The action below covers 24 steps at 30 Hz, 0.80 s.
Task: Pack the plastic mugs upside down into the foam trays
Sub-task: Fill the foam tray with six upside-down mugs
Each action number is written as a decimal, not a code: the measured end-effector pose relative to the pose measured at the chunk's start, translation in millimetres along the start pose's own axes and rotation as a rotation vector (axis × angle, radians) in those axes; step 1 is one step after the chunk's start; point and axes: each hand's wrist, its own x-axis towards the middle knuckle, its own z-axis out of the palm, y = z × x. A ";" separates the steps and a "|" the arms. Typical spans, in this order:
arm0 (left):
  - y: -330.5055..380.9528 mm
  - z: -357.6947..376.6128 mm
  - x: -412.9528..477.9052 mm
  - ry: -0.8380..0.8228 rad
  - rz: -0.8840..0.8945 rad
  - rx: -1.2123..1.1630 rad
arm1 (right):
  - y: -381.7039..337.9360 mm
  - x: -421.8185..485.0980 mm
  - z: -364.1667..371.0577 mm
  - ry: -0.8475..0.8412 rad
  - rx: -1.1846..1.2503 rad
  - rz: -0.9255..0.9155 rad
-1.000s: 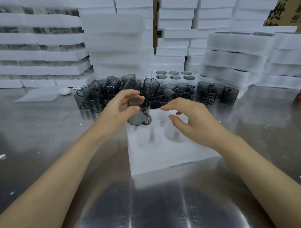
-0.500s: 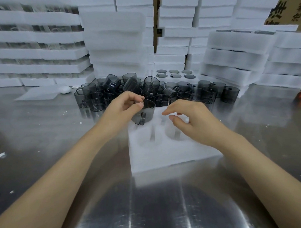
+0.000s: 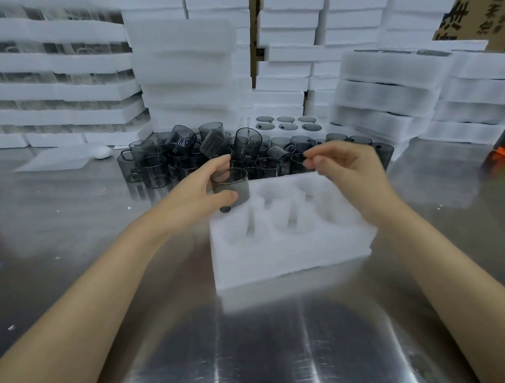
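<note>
We've got left hand point(image 3: 201, 190) clamped on mug point(image 3: 236, 192), axis near upright, above foam tray's point(image 3: 291, 261) 10 o'clock pocket. Right hand point(image 3: 349, 170) nearer mug pile point(image 3: 164, 165) at 12 o'clock; grip unclear.

Head-worn view, forward and down

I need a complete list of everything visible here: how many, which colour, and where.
held mug: one, smoky grey, above the front tray's far-left corner
front foam tray: one, white, table centre, visible pockets empty
loose mugs: many, smoky grey, piled behind that tray
filled tray: one, white, six mugs, behind the pile
foam stacks: many, white, along the back
table: one, steel
left hand: grips the held mug
right hand: fingertips at the pile, grip unclear
</note>
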 end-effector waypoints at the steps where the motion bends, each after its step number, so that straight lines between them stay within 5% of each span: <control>1: -1.8 -0.8 0.8 -0.016 -0.014 -0.007 | 7.5 3.6 -5.0 0.063 0.043 0.050; 7: -8.8 -5.9 1.1 -0.159 -0.036 0.093 | 59.4 11.7 -7.4 0.305 0.013 0.247; 15: -0.2 -1.9 -5.0 -0.130 -0.019 0.262 | 96.2 32.6 -4.8 0.081 -0.478 -0.018; 20: 2.4 -2.8 -5.3 -0.074 -0.074 0.218 | 106.2 65.7 4.4 0.036 -0.298 0.293; 24: 3.1 1.2 -4.1 -0.085 -0.023 0.340 | 106.5 58.9 1.3 -0.158 -0.558 0.176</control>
